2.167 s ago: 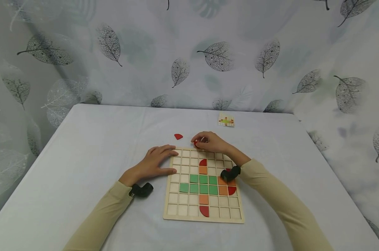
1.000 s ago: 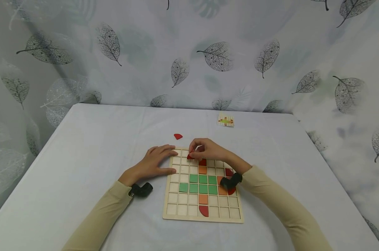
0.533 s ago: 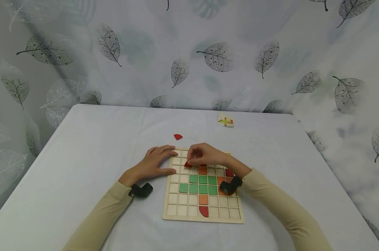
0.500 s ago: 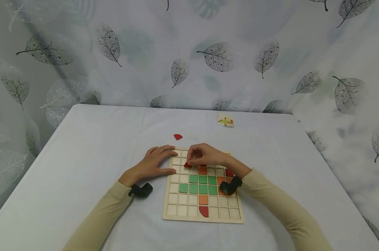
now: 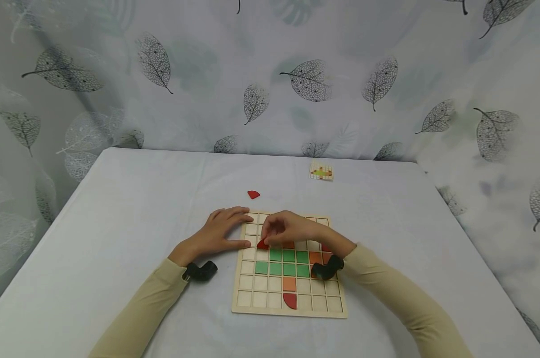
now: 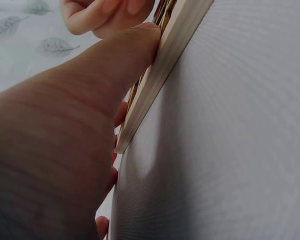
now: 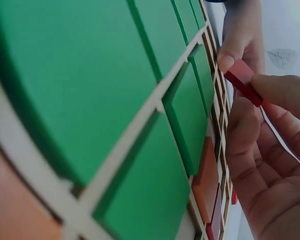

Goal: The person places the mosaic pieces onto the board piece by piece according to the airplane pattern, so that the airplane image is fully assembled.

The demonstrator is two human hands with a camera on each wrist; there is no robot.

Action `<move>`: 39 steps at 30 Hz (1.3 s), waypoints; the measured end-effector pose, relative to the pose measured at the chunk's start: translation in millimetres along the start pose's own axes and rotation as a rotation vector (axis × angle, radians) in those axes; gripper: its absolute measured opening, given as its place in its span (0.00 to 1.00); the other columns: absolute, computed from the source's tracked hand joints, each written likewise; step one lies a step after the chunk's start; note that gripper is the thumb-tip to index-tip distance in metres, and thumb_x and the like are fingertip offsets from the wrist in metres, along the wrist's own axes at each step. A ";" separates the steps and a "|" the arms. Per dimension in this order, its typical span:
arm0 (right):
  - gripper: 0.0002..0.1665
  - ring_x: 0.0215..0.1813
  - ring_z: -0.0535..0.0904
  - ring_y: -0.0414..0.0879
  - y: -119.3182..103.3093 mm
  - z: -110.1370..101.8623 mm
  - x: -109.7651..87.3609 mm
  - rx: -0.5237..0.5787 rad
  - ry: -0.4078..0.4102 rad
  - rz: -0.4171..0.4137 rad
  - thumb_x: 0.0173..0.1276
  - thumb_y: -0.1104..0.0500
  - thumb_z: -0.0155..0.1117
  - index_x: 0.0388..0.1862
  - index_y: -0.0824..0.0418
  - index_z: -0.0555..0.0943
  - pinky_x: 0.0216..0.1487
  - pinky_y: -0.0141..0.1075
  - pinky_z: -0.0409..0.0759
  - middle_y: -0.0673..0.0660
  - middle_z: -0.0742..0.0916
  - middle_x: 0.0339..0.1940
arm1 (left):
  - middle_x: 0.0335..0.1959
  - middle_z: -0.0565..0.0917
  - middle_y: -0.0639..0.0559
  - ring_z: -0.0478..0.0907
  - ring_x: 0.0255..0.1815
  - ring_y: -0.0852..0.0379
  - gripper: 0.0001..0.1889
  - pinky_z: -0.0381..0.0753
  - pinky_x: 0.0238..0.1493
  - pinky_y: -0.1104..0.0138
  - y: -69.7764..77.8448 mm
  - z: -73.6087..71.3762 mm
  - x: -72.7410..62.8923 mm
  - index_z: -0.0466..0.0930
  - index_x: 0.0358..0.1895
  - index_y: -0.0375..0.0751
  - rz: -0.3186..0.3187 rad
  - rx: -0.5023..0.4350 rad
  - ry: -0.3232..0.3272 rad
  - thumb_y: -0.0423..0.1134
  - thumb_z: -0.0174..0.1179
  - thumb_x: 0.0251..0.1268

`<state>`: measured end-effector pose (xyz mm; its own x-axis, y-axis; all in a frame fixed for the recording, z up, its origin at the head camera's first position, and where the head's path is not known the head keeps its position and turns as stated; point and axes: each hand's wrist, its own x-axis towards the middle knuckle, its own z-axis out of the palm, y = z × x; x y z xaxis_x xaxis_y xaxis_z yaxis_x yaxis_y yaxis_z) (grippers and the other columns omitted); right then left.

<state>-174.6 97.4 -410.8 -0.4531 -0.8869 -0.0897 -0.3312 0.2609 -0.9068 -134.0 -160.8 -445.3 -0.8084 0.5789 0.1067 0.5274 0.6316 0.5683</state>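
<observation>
My right hand [image 5: 292,228] pinches a red quarter-circle tile [image 5: 262,244] between thumb and fingers, over the upper left part of the wooden grid board [image 5: 292,315]. In the right wrist view the same red tile [image 7: 244,82] is tilted, clear of the green tiles [image 7: 140,175]. My left hand [image 5: 218,233] rests along the board's left edge, fingers spread, the thumb touching the rim. The left wrist view shows that thumb against the board's side [image 6: 162,70]. Green squares [image 5: 276,269] fill the board's middle, with an orange square [image 5: 289,284] and a red quarter-circle [image 5: 290,301] below.
Beyond the board lies a loose red quarter-circle tile [image 5: 253,194]. Farther back is a small pattern card [image 5: 321,172] with a coloured grid picture. A white cloth [image 5: 140,209] covers the table, and a leaf-print curtain hangs behind it.
My right hand picked up a red tile beyond the board's far edge and has carried it toward me and left over the grid. The left hand has stayed at the board's edge.
</observation>
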 end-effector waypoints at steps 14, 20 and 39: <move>0.06 0.32 0.77 0.38 0.3 6.6 3.8 -0.115 -0.120 -0.090 0.68 0.66 0.63 0.42 0.66 0.85 0.35 0.31 0.78 0.56 0.86 0.34 | 0.72 0.65 0.48 0.60 0.73 0.50 0.31 0.48 0.71 0.48 0.2 0.2 -0.3 0.73 0.64 0.48 0.006 -0.002 0.001 0.54 0.67 0.59; 0.06 0.31 0.76 0.37 -3.1 9.2 4.8 -0.156 -0.124 -0.096 0.68 0.66 0.64 0.42 0.64 0.85 0.33 0.30 0.76 0.54 0.86 0.34 | 0.72 0.65 0.49 0.60 0.73 0.50 0.31 0.48 0.71 0.48 -1.1 0.8 -0.1 0.73 0.64 0.48 0.005 0.000 0.001 0.54 0.66 0.59; 0.06 0.31 0.74 0.35 -5.2 8.4 5.9 -0.201 -0.152 -0.054 0.68 0.65 0.65 0.42 0.63 0.84 0.33 0.28 0.75 0.51 0.84 0.35 | 0.72 0.65 0.48 0.59 0.73 0.50 0.31 0.47 0.71 0.48 -0.8 0.2 -0.9 0.72 0.64 0.48 0.007 -0.008 0.002 0.54 0.67 0.60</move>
<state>-168.6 87.6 -410.1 -0.3056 -0.9448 -0.1185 -0.5161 0.2690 -0.8132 -133.7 -161.7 -446.0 -0.8049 0.5826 0.1127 0.5314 0.6232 0.5738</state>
